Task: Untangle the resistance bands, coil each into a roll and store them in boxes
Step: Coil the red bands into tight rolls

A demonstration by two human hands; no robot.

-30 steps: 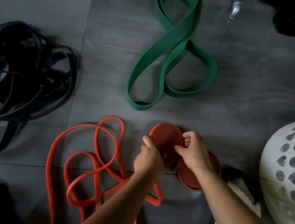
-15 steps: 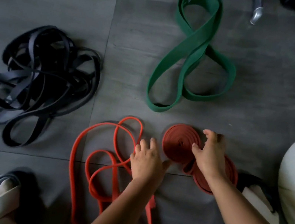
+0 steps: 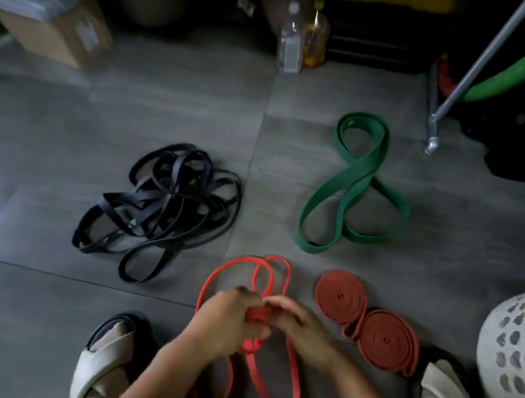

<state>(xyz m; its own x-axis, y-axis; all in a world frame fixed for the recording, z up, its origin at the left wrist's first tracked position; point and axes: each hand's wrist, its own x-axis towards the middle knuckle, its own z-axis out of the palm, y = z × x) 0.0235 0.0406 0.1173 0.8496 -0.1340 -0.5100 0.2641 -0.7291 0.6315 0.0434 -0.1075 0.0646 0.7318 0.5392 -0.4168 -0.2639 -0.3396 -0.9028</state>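
Fingers of the left hand (image 3: 227,318) and right hand (image 3: 298,326) pinch the orange band (image 3: 256,315) into a starter coil low over the floor (image 3: 26,315), where its crossed trailing loops could snag and spring the coil open.

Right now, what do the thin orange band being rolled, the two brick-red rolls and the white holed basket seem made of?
The thin orange band: probably rubber or latex, matte, drooping in limp loops. The two brick-red rolls: likely the same elastic rubber, dull, wound in tight flat spirals. The white holed basket: probably moulded plastic, smooth, slightly shiny, wall pierced by even holes.
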